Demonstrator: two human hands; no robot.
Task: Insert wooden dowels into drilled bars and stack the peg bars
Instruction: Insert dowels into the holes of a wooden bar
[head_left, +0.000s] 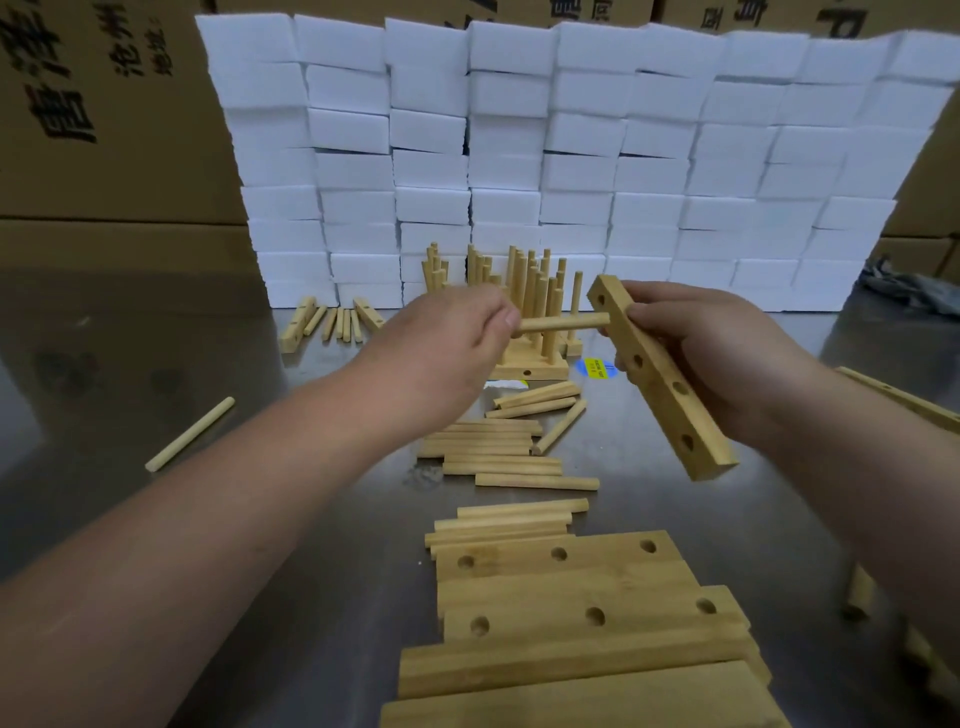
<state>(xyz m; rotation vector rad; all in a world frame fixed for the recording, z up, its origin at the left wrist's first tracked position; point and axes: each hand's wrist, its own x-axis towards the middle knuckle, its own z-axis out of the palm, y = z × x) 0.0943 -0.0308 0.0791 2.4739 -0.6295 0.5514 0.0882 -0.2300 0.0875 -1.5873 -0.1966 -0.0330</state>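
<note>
At frame centre we see the left hand (447, 338) pinching a wooden dowel (563, 323), its tip at the drilled bar (660, 379) that the right hand (696, 353) grips tilted above the tabletop (156, 364), a grey, glossy metal sheet. Loose dowels (498, 447) lie below centre, bare bars (571, 597) lie at the lower edge, and peg bars (530, 312) stand behind. Stacked white foam blocks (571, 156) fill the top, with printed cardboard boxes (104, 130) at upper left.

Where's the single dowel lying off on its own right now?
In the head view, the lone dowel lies at the left of the steel table, just beyond the left forearm and apart from the dowel pile.
</note>
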